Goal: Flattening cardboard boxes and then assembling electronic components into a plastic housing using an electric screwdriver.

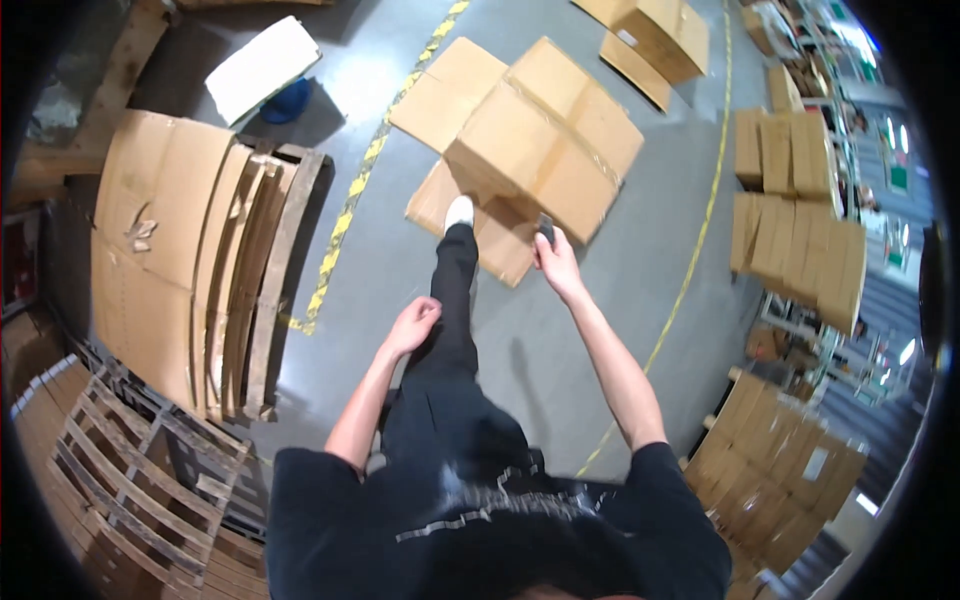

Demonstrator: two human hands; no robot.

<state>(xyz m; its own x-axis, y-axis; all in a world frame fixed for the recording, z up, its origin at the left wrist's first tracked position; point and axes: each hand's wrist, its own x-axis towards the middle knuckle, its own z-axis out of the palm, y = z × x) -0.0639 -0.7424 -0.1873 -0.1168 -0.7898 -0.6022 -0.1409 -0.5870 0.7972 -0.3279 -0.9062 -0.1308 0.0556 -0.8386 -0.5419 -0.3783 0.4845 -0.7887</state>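
Between 12 and 1 o'clock we have the big cardboard box (545, 145), flaps (450, 92) splayed; we judge it stiff yet light, best held by opposite edges. Glossy tape (570, 130) seams its matt faces. Our left hand (414, 325) curls loosely, contents hidden; our right hand (556, 262) grips a small dark tool (545, 227).

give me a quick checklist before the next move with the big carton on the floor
1. Right grip on the dark object: ok, held.
2. Object's working edge visible: cannot tell, too small.
3. Left grip empty: cannot tell; fingers curled, nothing visible in it.
4. Carton fully closed: not ok, flaps spread out.
5. White shoe off the cardboard: cannot tell, they overlap in view.
6. Flattened cardboard stack apart from carton: ok, off left.
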